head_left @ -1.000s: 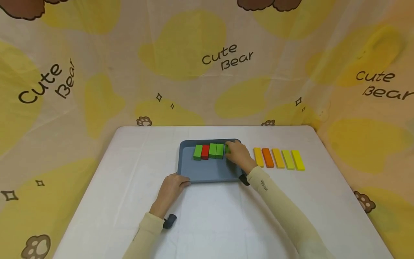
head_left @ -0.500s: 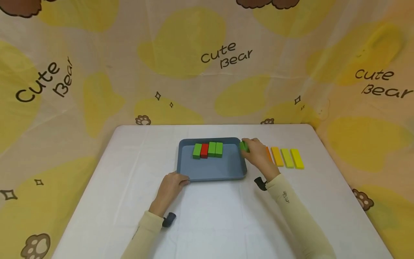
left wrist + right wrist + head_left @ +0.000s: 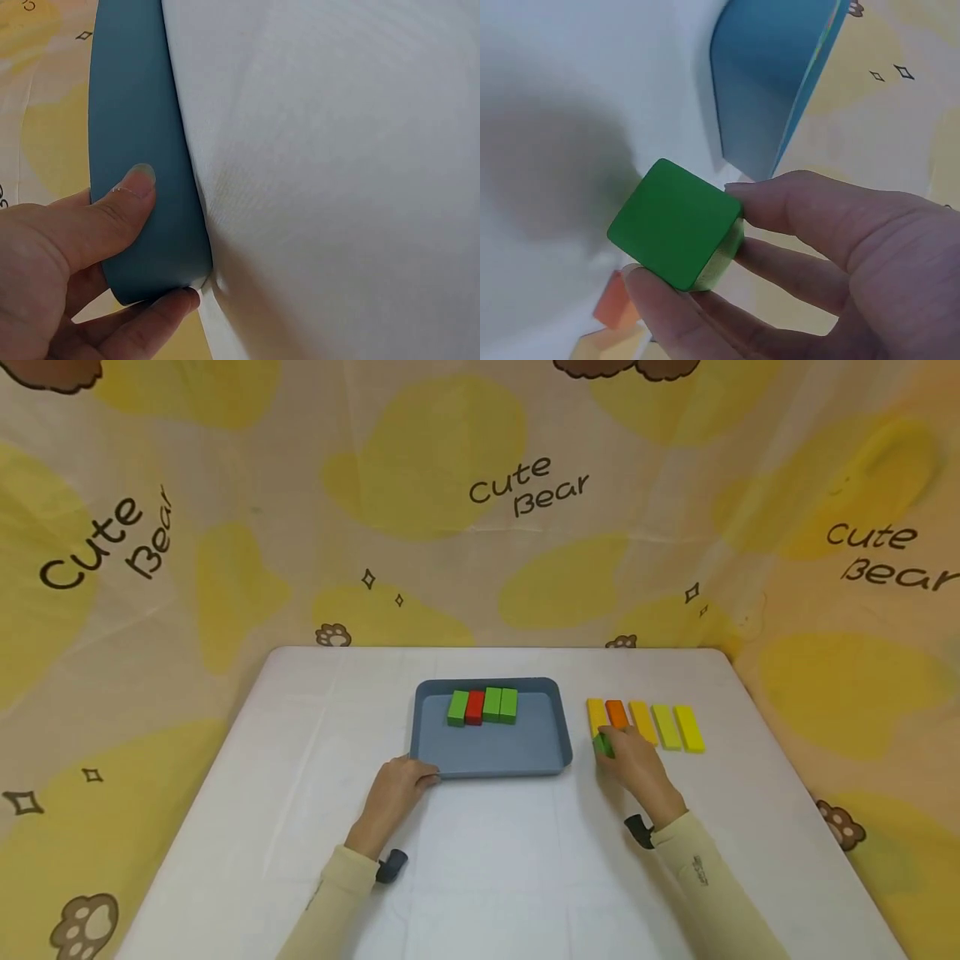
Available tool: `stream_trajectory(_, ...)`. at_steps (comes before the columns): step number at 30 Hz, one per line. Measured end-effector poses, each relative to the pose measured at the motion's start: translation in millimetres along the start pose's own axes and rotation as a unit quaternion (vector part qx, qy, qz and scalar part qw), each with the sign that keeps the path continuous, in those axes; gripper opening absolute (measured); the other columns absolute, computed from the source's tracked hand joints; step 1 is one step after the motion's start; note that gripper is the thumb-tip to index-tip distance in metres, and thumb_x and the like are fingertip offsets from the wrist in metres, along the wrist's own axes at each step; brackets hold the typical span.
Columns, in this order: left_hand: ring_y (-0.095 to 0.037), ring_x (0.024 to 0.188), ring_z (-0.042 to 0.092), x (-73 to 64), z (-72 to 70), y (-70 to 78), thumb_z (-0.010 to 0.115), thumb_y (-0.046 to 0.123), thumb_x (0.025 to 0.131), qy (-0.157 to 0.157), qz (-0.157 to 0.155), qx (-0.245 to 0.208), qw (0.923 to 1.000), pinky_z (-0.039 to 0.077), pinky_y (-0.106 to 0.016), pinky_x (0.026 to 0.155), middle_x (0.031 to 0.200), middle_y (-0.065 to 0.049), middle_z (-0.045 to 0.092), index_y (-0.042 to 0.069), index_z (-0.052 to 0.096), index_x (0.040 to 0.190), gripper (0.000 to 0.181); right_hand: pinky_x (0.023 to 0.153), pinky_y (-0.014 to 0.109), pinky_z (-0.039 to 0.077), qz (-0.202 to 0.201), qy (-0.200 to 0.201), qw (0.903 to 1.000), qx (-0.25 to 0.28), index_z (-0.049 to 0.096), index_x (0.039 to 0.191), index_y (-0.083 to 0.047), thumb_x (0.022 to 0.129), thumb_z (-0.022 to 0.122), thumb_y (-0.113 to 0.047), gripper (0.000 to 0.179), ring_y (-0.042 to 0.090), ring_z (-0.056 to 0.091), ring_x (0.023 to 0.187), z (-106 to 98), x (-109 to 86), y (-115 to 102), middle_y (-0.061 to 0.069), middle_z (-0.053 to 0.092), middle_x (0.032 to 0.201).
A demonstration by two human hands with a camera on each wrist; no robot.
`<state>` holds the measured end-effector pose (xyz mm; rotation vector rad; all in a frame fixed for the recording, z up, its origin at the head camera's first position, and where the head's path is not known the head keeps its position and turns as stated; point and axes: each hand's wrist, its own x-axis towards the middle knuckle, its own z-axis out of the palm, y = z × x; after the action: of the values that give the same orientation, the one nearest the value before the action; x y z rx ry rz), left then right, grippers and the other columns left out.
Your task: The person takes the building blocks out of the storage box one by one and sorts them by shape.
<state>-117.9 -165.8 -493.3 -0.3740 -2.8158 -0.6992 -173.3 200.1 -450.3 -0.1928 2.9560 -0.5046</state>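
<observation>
My right hand (image 3: pixel 637 768) pinches a green block (image 3: pixel 676 225) between thumb and fingers, to the right of the tray and at the near end of a row of coloured blocks. The left hand (image 3: pixel 393 793) holds the near left corner of the blue-grey tray (image 3: pixel 495 764); in the left wrist view its thumb (image 3: pixel 127 206) lies on the tray's outer wall, fingers curled at the corner. Inside the tray, toward its back, stand a green block (image 3: pixel 457 708), a red block (image 3: pixel 475 707) and two more green blocks side by side.
Right of the tray lies a row: a yellow-orange block (image 3: pixel 596 714), an orange block (image 3: pixel 616 712), another yellow-orange block (image 3: pixel 642 722), a lime block (image 3: pixel 665 727) and a yellow block (image 3: pixel 688 728). A white cloth covers the table (image 3: pixel 480 860). Patterned fabric (image 3: pixel 435 510) hangs behind and beside it.
My right hand has lifted a green block out of the tray's right side and carried it right and toward me, beside the row. The left hand stays on the tray corner.
</observation>
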Motion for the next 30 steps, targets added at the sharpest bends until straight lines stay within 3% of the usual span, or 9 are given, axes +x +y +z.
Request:
stream_trajectory(13, -0.023, 0.076, 0.071, -0.9, 0.8, -1.2, 0.081, 0.012, 0.077, 0.003, 0.009, 0.013, 0.9999, 0.057, -0.034, 0.066, 0.083, -0.006, 0.077, 0.010, 0.079, 0.085, 0.009, 0.077, 0.048, 0.055, 0.025, -0.017, 0.9995, 0.005, 0.055, 0.132, 0.002, 0.088, 0.069, -0.013, 0.049, 0.034, 0.058, 0.087, 11.7, -7.6, 1.2, 0.030, 0.057, 0.117)
stream_trajectory(30, -0.023, 0.077, 0.072, -3.2, -0.9, 0.1, 0.081, 0.012, 0.076, 0.006, 0.012, 0.013, 0.9998, 0.058, -0.033, 0.066, 0.083, -0.006, 0.077, 0.011, 0.079, 0.085, 0.009, 0.076, 0.049, 0.055, 0.015, -0.017, 0.9997, -0.014, 0.054, 0.133, 0.002, 0.089, 0.070, -0.016, 0.049, 0.035, 0.059, 0.087, 15.7, -10.9, 2.4, 0.031, 0.057, 0.117)
